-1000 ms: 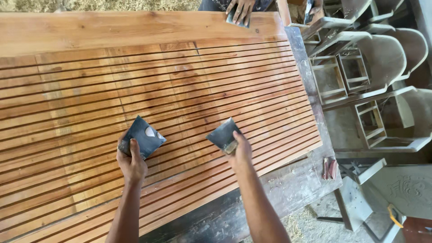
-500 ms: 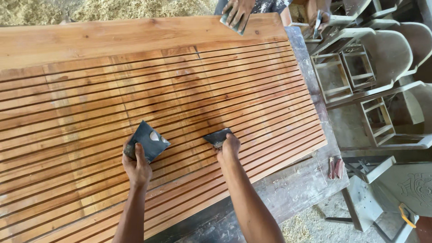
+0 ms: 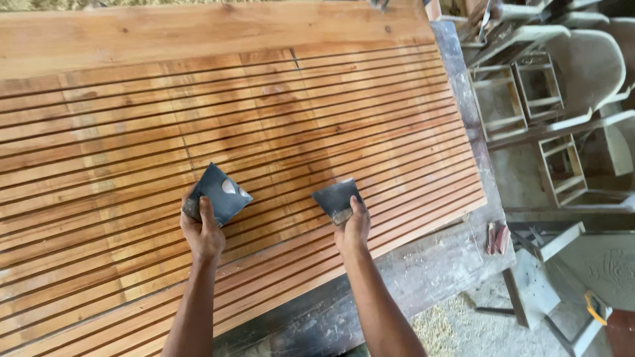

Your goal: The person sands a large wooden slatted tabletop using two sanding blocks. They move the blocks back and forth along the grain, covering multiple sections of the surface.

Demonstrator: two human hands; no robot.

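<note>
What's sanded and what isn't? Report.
Done: nothing can be told for sure; the slatted panel shows uneven paler and darker patches. In hand: left hand and right hand each press a dark sanding sheet on the near slats. Left: cannot be judged from sheen alone.

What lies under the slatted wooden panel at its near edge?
A dark, dusty workbench top shows beyond the slatted wooden panel. How far the bench runs beneath is covered; the gaps between slats show only dark.
</note>
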